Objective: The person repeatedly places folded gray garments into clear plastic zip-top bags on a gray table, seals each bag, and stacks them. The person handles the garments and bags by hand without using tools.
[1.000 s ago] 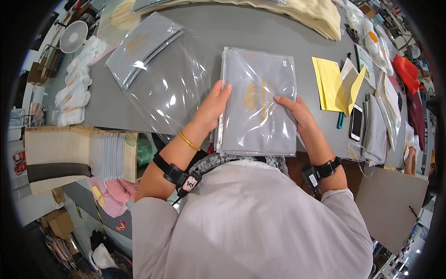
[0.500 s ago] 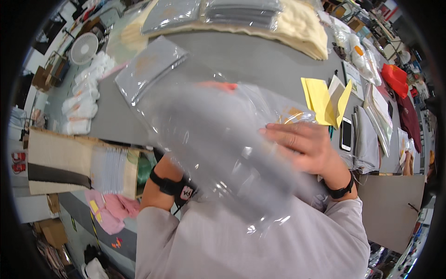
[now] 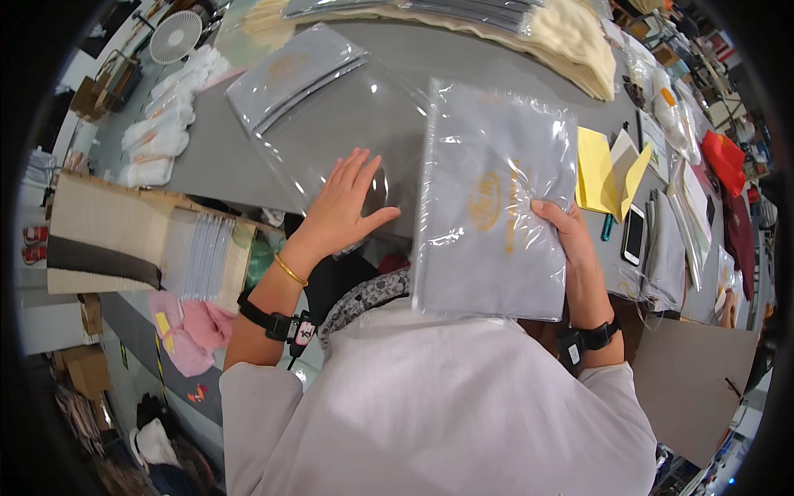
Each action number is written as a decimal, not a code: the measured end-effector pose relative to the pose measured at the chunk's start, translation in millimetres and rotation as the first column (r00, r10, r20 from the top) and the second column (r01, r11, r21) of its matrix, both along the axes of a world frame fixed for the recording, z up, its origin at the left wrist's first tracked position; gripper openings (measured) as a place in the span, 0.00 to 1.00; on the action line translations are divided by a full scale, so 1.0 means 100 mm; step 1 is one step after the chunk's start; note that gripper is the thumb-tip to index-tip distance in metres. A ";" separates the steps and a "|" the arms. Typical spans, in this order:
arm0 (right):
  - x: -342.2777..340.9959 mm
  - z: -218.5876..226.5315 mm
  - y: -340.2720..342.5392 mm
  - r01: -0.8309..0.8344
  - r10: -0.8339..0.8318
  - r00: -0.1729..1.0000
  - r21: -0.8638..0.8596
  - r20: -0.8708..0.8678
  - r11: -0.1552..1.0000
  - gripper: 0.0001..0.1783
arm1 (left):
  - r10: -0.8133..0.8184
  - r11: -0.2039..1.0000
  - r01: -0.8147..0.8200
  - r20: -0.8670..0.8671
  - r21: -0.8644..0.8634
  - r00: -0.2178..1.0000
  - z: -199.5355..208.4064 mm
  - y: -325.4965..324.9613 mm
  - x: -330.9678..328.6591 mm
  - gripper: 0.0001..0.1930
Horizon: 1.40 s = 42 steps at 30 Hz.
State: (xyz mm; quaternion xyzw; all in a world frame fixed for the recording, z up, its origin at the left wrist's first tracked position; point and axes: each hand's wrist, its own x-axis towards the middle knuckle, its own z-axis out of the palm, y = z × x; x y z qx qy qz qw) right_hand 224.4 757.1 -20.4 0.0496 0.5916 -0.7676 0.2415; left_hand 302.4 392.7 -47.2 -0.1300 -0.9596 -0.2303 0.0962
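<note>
A grey folded cloth in a clear plastic bag [image 3: 471, 264], with a gold print facing up, is held tilted in front of me. My right hand [image 3: 562, 227] grips its right edge, thumb on top and fingers hidden beneath. With fingers spread, my left hand [image 3: 343, 202] lies over a flat clear plastic sheet or bag [image 3: 310, 136] on the grey table [image 3: 529, 70]; it holds nothing. Beyond that hand a similar bagged grey cloth [image 3: 289, 70] rests on the table.
Several bagged grey cloths [image 3: 463, 12] lie on cream fabric [image 3: 571, 50] at the back. To the right are a yellow folded paper [image 3: 595, 169], a phone [image 3: 634, 236] and folded grey cloth [image 3: 664, 248]. A box of upright bagged pieces [image 3: 198, 252] stands at the left, near rolled white bundles [image 3: 157, 136].
The bagged cloth, blurred and slanted before, has moved right and turned with its print facing up. My left hand, hidden earlier, now shows over the plastic on the table.
</note>
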 end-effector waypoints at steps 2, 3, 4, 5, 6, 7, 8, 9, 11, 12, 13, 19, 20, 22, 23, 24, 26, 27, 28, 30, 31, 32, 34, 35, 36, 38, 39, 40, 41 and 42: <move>0.04 -0.18 0.08 0.021 -0.030 0.997 0.120 0.076 0.993 0.21 | 0.025 0.951 -0.035 -0.034 -0.307 0.999 -0.22 -0.08 0.10 0.35; 0.08 -0.25 0.13 0.034 -0.052 0.993 0.169 0.103 0.985 0.21 | 0.001 0.958 -0.028 -0.095 -0.286 0.995 -0.31 -0.11 0.14 0.34; 0.12 -0.30 0.18 0.040 -0.054 0.994 0.138 0.097 0.990 0.20 | 0.005 0.954 -0.030 -0.083 -0.298 0.997 -0.39 -0.13 0.15 0.33; 0.15 -0.33 0.23 0.070 -0.079 0.994 0.105 0.081 0.992 0.20 | 0.010 0.950 -0.031 -0.071 -0.311 0.997 -0.45 -0.15 0.16 0.32; 0.18 -0.35 0.27 0.064 -0.065 0.997 0.017 0.049 0.998 0.20 | 0.022 0.954 -0.046 -0.084 -0.297 0.996 -0.49 -0.17 0.16 0.30; 0.20 -0.35 0.30 0.079 -0.080 0.994 0.024 0.071 0.997 0.20 | 0.031 0.957 -0.058 -0.097 -0.285 0.995 -0.51 -0.19 0.14 0.29; 0.21 -0.35 0.31 0.054 -0.053 0.996 -0.022 0.067 0.998 0.20 | 0.045 0.958 -0.080 -0.134 -0.275 0.990 -0.51 -0.20 0.12 0.27; 0.21 -0.33 0.31 0.069 -0.067 0.995 -0.013 0.074 0.998 0.21 | 0.056 0.970 -0.073 -0.077 -0.233 0.995 -0.51 -0.22 0.09 0.27; 0.19 -0.32 0.25 -0.031 0.031 1.000 -0.074 0.001 0.997 0.21 | 0.083 0.985 -0.082 -0.003 -0.149 0.997 -0.50 -0.25 0.05 0.25; 0.17 -0.32 0.20 -0.098 0.099 0.995 -0.078 0.010 0.992 0.22 | 0.077 0.996 -0.079 -0.037 -0.050 0.996 -0.50 -0.26 0.02 0.23; 0.15 -0.33 0.13 -0.117 0.118 0.992 -0.012 0.033 0.993 0.23 | 0.079 0.997 -0.080 -0.033 -0.010 0.996 -0.50 -0.28 0.01 0.22; 0.14 -0.45 -0.21 -0.313 0.327 0.937 -0.126 0.119 0.941 0.27 | 0.087 0.993 -0.084 -0.041 0.086 0.995 -0.57 -0.35 0.01 0.18; 0.16 -0.46 -0.22 -0.267 0.275 0.953 -0.077 0.124 0.961 0.27 | 0.093 0.993 -0.091 -0.033 0.080 0.995 -0.58 -0.36 0.01 0.16; 0.18 -0.49 -0.20 -0.242 0.255 0.959 -0.113 0.126 0.964 0.27 | 0.120 0.991 -0.120 0.002 0.055 0.993 -0.60 -0.39 -0.02 0.13; 0.19 -0.50 -0.18 -0.260 0.275 0.953 -0.127 0.123 0.957 0.27 | 0.132 0.978 -0.138 0.045 0.159 0.990 -0.61 -0.41 -0.05 0.11; 0.19 -0.51 -0.15 -0.250 0.266 0.956 -0.129 0.124 0.960 0.27 | 0.134 0.956 -0.159 0.115 0.248 0.984 -0.60 -0.44 -0.08 0.10; 0.19 -0.52 -0.12 -0.248 0.263 0.957 -0.131 0.119 0.960 0.27 | 0.113 0.866 -0.239 0.293 0.439 0.949 -0.60 -0.49 -0.12 0.07; 0.19 -0.52 -0.11 -0.256 0.271 0.956 -0.131 0.112 0.958 0.27 | 0.130 0.890 -0.252 0.318 0.380 0.939 -0.60 -0.50 -0.13 0.06; 0.19 -0.52 -0.11 -0.265 0.279 0.955 -0.130 0.103 0.955 0.27 | 0.142 0.905 -0.249 0.307 0.346 0.941 -0.60 -0.51 -0.14 0.06; 0.20 -0.50 -0.14 -0.276 0.284 0.952 -0.079 0.112 0.958 0.27 | 0.166 0.867 -0.287 0.307 0.407 0.937 -0.57 -0.50 -0.16 0.06; 0.21 -0.48 -0.17 -0.285 0.289 0.951 -0.053 0.113 0.957 0.27 | 0.176 0.806 -0.323 0.319 0.496 0.931 -0.54 -0.48 -0.18 0.06; 0.23 -0.45 -0.21 -0.292 0.301 0.945 -0.085 0.123 0.952 0.27 | 0.205 0.733 -0.398 0.378 0.552 0.903 -0.50 -0.46 -0.19 0.06; 0.27 -0.37 -0.29 -0.309 0.326 0.934 -0.132 0.143 0.942 0.26 | 0.268 0.665 -0.323 0.188 0.674 0.945 -0.39 -0.41 -0.25 0.06; 0.29 -0.33 -0.33 -0.309 0.333 0.927 -0.150 0.172 0.939 0.26 | 0.314 0.620 -0.299 0.119 0.725 0.942 -0.32 -0.38 -0.28 0.06; 0.30 -0.30 -0.38 -0.312 0.340 0.919 -0.159 0.200 0.937 0.25 | 0.321 0.690 -0.232 -0.003 0.686 0.947 -0.26 -0.36 -0.29 0.06; 0.30 -0.27 -0.45 -0.298 0.324 0.913 -0.135 0.248 0.945 0.24 | 0.364 0.771 -0.224 -0.123 0.597 0.923 -0.17 -0.26 -0.26 0.05; 0.29 -0.28 -0.48 -0.281 0.299 0.915 -0.102 0.271 0.954 0.23 | 0.375 0.809 -0.208 -0.210 0.550 0.903 -0.14 -0.21 -0.23 0.05; 0.27 -0.30 -0.50 -0.298 0.316 0.902 -0.105 0.293 0.949 0.22 | 0.305 0.898 -0.164 -0.310 0.408 0.900 -0.13 -0.18 -0.18 0.05; 0.24 -0.34 -0.51 -0.236 0.246 0.930 -0.068 0.274 0.969 0.21 | 0.262 0.943 -0.172 -0.318 0.283 0.911 -0.15 -0.11 -0.10 0.07; 0.19 -0.38 -0.53 -0.209 0.219 0.941 -0.067 0.257 0.976 0.20 | 0.200 0.976 -0.159 -0.311 0.151 0.929 -0.17 -0.08 -0.03 0.09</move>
